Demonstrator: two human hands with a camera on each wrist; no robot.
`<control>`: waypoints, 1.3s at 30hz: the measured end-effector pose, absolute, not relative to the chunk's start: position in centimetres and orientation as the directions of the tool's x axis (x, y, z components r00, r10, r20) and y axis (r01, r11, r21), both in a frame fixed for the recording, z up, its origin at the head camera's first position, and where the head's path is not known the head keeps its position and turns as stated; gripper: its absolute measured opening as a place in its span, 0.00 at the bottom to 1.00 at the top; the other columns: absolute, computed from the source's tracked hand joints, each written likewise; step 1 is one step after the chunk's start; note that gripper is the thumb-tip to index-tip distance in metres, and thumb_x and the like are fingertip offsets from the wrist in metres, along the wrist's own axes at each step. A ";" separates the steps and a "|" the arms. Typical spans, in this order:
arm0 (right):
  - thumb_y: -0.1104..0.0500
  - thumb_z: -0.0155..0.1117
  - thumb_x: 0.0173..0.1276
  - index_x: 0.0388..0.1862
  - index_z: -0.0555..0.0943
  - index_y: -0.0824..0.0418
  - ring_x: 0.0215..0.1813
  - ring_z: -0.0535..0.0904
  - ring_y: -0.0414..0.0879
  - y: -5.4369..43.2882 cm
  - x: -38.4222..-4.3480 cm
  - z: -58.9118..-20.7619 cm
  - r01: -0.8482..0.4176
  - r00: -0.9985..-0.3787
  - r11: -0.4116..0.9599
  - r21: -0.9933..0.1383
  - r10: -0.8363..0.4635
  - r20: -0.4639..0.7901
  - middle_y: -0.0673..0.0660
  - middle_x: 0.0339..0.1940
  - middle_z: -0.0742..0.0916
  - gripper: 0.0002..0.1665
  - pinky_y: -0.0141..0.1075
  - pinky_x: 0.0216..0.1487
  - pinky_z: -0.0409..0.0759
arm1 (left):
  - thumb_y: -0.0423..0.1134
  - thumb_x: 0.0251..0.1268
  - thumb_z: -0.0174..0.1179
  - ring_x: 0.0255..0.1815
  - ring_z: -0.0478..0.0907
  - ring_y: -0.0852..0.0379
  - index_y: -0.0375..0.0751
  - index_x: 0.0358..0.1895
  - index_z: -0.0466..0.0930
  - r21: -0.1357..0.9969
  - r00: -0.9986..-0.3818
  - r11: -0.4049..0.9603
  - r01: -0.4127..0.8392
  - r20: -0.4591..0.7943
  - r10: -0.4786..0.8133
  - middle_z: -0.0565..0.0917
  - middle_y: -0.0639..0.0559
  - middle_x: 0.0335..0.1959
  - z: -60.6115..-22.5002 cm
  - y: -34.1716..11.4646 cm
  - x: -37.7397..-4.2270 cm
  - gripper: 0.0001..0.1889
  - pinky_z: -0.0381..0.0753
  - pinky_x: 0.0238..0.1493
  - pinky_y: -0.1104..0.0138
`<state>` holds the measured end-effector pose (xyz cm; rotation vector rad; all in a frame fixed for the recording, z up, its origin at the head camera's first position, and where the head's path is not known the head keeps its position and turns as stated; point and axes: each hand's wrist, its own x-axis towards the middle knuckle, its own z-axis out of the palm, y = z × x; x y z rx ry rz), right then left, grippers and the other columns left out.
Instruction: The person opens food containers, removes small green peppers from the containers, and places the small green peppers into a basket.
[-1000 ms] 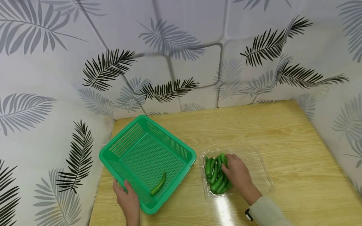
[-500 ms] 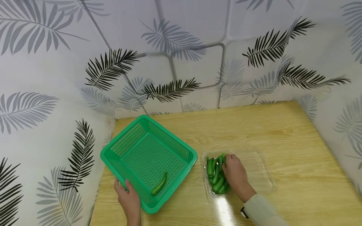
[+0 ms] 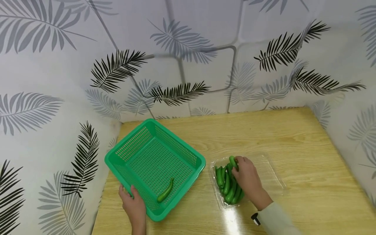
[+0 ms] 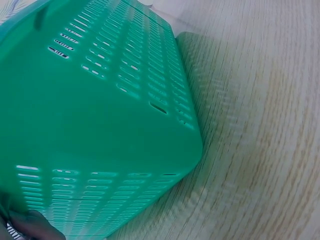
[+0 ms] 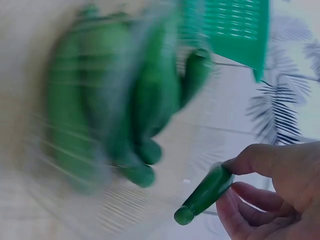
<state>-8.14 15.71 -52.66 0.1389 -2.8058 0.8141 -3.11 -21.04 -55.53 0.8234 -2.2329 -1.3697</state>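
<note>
the right hand [image 3: 249, 176] pinches one slim green vegetable [image 5: 205, 192] between the thumb and the bent fingers, so it is closed only as much as this thin thing requires. the vegetable is at the far right part of a clear plastic box [image 3: 218, 198], and in the right wrist view it looks apart from the pile, with its one blunt end free of the hand. the other green vegetables [image 3: 227, 186] lie close together inside the box, most of them pointing from far to near, and the right wrist view shows them blurred. a transparent lid [image 3: 271, 173] spreads flat to the right of the box, partly behind the right hand. to the left stands a green basket [image 3: 180, 138] with many small holes, turned with one corner to the near side. a single curved vegetable [image 3: 165, 193] rests on its bottom, close to the near corner. the left hand [image 3: 133, 207] holds the near left side of the basket, the thumb over the rim and the other fingers at the outer wall; only a small dark part of it is seen in the left wrist view. both containers are on a wooden table [image 3: 264, 130], and behind it is a pale wall covering [image 3: 199, 36] with black and grey leaves
</note>
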 end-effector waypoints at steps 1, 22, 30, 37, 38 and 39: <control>0.70 0.67 0.54 0.45 0.77 0.73 0.37 0.78 0.56 15.7 -8.2 -52.2 -0.163 -0.970 0.833 -0.528 -0.037 0.240 0.66 0.36 0.82 0.18 0.42 0.31 0.78 | 0.50 0.74 0.39 0.31 0.80 0.43 0.40 0.71 0.48 0.896 -0.751 0.349 -0.274 0.028 -0.660 0.80 0.35 0.38 -55.5 -21.1 -3.1 0.29 0.75 0.22 0.67; 0.68 0.69 0.55 0.46 0.80 0.63 0.39 0.78 0.43 10.5 -9.3 -45.3 -0.554 -0.832 0.644 -0.527 -0.454 0.320 0.54 0.43 0.82 0.18 0.32 0.36 0.78 | 0.49 0.74 0.39 0.33 0.80 0.42 0.39 0.72 0.48 0.894 -0.757 0.361 -0.265 0.039 -0.652 0.80 0.35 0.39 -55.3 -21.1 -3.3 0.29 0.75 0.23 0.68; 0.66 0.67 0.59 0.48 0.80 0.60 0.44 0.77 0.44 7.0 -10.2 -45.1 -0.677 -0.723 0.565 -0.472 -0.631 0.283 0.54 0.44 0.82 0.17 0.30 0.39 0.77 | 0.49 0.74 0.39 0.31 0.79 0.43 0.39 0.71 0.48 0.888 -0.755 0.369 -0.274 0.039 -0.655 0.79 0.35 0.36 -55.3 -21.0 -3.3 0.29 0.75 0.22 0.67; 0.66 0.66 0.60 0.48 0.80 0.60 0.45 0.77 0.43 4.3 -10.2 -45.3 -0.739 -0.644 0.500 -0.452 -0.721 0.256 0.52 0.43 0.82 0.16 0.28 0.42 0.75 | 0.49 0.74 0.39 0.29 0.79 0.43 0.38 0.71 0.48 0.883 -0.752 0.377 -0.278 0.045 -0.658 0.79 0.36 0.34 -55.6 -21.1 -3.2 0.29 0.74 0.21 0.67; 0.67 0.66 0.60 0.47 0.80 0.60 0.45 0.77 0.43 3.8 -10.2 -45.4 -0.749 -0.632 0.490 -0.446 -0.731 0.257 0.52 0.43 0.82 0.15 0.29 0.43 0.75 | 0.49 0.74 0.39 0.29 0.79 0.43 0.38 0.71 0.48 0.883 -0.752 0.378 -0.277 0.045 -0.658 0.79 0.35 0.34 -55.6 -21.1 -3.2 0.29 0.74 0.21 0.67; 0.67 0.65 0.60 0.47 0.81 0.60 0.45 0.77 0.43 3.4 -10.3 -45.6 -0.760 -0.617 0.479 -0.439 -0.743 0.258 0.52 0.42 0.82 0.15 0.28 0.43 0.74 | 0.49 0.74 0.39 0.29 0.79 0.42 0.38 0.71 0.48 0.883 -0.751 0.378 -0.278 0.046 -0.659 0.79 0.35 0.33 -55.5 -21.1 -3.2 0.29 0.74 0.21 0.67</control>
